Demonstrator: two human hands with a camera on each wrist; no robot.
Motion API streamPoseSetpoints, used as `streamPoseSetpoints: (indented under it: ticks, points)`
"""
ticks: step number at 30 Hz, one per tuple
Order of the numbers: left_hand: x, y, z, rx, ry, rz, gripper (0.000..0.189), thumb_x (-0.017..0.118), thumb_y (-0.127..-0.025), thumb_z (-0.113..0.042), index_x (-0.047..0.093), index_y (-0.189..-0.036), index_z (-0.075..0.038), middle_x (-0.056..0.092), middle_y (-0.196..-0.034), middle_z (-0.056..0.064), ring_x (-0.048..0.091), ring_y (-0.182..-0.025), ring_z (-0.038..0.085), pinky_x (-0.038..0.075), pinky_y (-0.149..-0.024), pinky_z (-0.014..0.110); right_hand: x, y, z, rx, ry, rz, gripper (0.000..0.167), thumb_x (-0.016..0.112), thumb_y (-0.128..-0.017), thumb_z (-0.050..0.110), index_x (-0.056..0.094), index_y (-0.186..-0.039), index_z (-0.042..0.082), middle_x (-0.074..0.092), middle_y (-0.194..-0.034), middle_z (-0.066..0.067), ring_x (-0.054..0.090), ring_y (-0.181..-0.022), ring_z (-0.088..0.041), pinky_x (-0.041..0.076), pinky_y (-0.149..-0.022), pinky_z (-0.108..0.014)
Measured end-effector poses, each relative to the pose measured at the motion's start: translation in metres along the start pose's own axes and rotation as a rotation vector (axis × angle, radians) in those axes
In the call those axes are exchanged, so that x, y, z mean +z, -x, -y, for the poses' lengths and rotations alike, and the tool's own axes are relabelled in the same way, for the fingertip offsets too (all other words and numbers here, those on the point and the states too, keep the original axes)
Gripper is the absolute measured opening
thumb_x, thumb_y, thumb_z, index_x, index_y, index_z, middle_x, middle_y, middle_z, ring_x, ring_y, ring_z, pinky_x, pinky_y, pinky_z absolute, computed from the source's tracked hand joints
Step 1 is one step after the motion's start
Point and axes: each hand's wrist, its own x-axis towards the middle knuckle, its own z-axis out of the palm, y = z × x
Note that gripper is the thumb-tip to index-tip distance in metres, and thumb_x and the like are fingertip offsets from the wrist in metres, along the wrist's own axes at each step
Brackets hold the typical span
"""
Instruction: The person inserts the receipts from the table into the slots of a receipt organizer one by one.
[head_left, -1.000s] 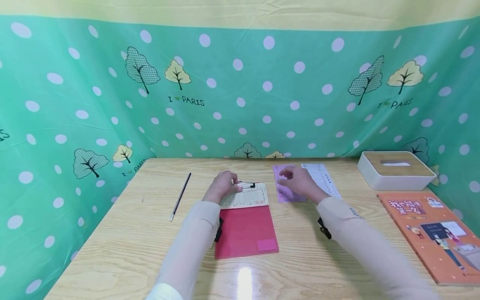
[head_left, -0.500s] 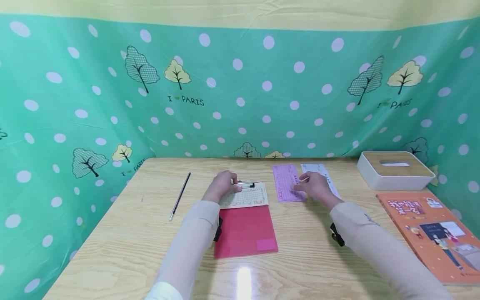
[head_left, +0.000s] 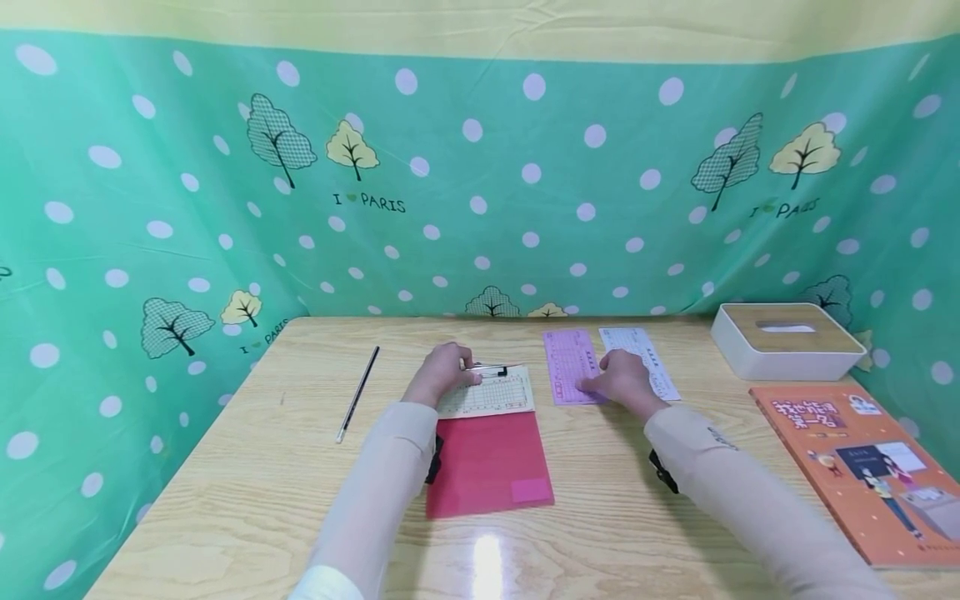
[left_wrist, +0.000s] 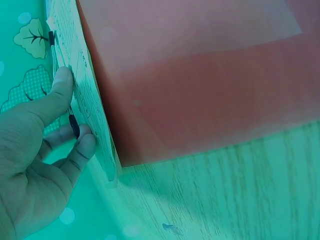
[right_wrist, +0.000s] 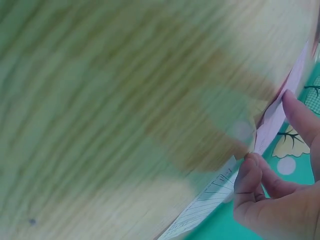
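A cream printed receipt pad (head_left: 498,400) lies at the top of a red folder (head_left: 491,462). At the pad's far edge my left hand (head_left: 442,372) grips a metal clip (left_wrist: 74,125) with black ends; the left wrist view has its thumb over the wire and fingertips by the lower black end. My right hand (head_left: 626,379) is at a purple printed slip (head_left: 567,348), pinching its right side between thumb and fingers. In the right wrist view the purple slip (right_wrist: 272,120) is slightly buckled there. A white printed slip (head_left: 648,354) lies just right, partly hidden by that hand.
A dark pencil (head_left: 358,393) lies left of the folder on the wooden table (head_left: 255,500). At the right are a white tissue box (head_left: 787,365) with a wooden lid and an orange book (head_left: 862,467). A green dotted curtain (head_left: 480,183) hangs behind.
My right hand has moved rightward across the purple slip, then lowered so its thumb and fingers meet the slip's right side. My left hand has stayed at the clip.
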Motion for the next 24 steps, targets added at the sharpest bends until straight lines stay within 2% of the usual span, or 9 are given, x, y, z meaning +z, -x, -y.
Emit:
streamPoseSetpoints:
  ticks: [7,16,24]
  points:
    - [0.0,0.0003,0.0005,0.001,-0.012,0.001,0.02,0.081,-0.088,-0.018,0.065,-0.082,-0.009,0.062,-0.104,0.011,0.053,-0.091,0.025,0.046,-0.088,0.04,0.0021,0.0011,0.0013,-0.039,0.016,-0.032,0.052,0.084,-0.084,0.024,0.065,-0.117,-0.012,0.065,-0.118,-0.028,0.061,-0.103,-0.038,0.048,-0.091,-0.047]
    - [-0.0005,0.0012,0.0009,0.028,-0.024,-0.01,0.022,0.082,-0.087,-0.018,0.063,-0.079,-0.009,0.061,-0.096,0.009,0.051,-0.088,0.024,0.045,-0.085,0.039,0.0028,0.0044,0.0006,-0.055,0.01,-0.06,0.047,0.085,-0.084,0.025,0.069,-0.113,-0.009,0.066,-0.119,-0.027,0.059,-0.097,-0.033,0.048,-0.089,-0.048]
    - [-0.0018,0.0001,0.0023,0.043,-0.008,-0.004,0.022,0.082,-0.087,-0.016,0.063,-0.077,-0.009,0.061,-0.095,0.009,0.053,-0.087,0.024,0.046,-0.084,0.039,0.003,0.0059,0.0013,-0.045,0.014,-0.061,0.036,0.085,-0.085,0.024,0.071,-0.103,-0.003,0.068,-0.097,-0.016,0.053,-0.082,-0.026,0.042,-0.072,-0.036]
